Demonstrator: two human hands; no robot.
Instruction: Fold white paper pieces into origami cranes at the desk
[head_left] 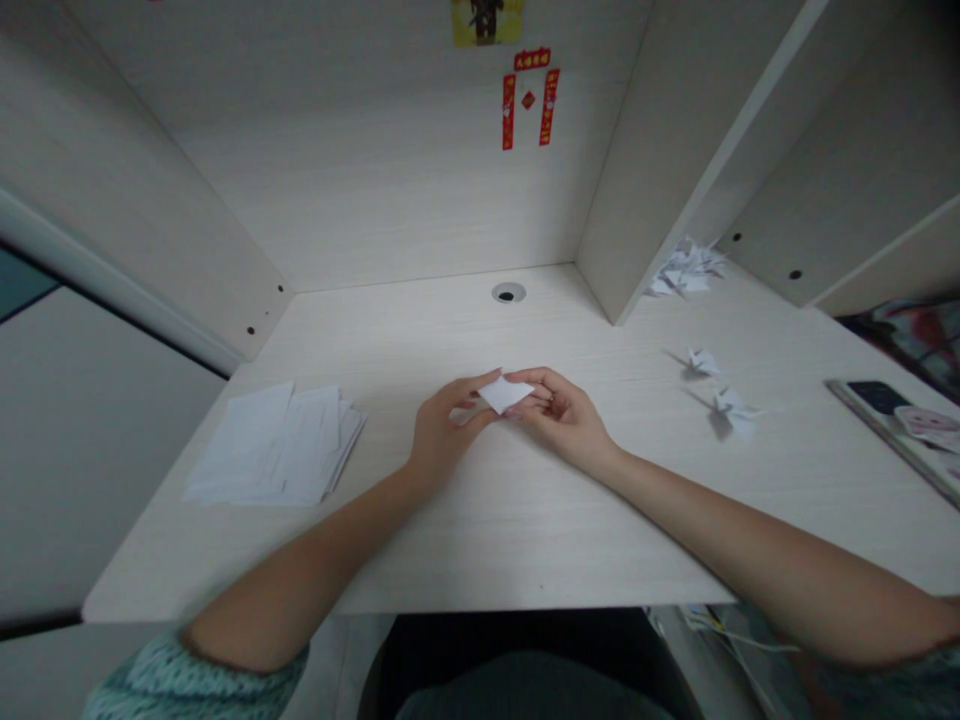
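Observation:
A small folded piece of white paper (505, 393), diamond-shaped, is held between both hands above the middle of the desk. My left hand (448, 420) grips its left side, with the thumb below and the fingers above. On the right side, my right hand (561, 412) pinches the paper near its edge, its other fingers curled behind. Loose white sheets (262, 445) lie in an overlapping stack on the left of the desk. Two folded paper figures, one farther back (703, 362) and one nearer (733, 406), stand to the right of my right hand.
A pile of folded white paper figures (686, 268) sits at the back right beside an upright panel (660, 180). A phone (879, 397) and a flat item with a pink picture lie at the right edge. A round cable hole (508, 293) is at the desk's back.

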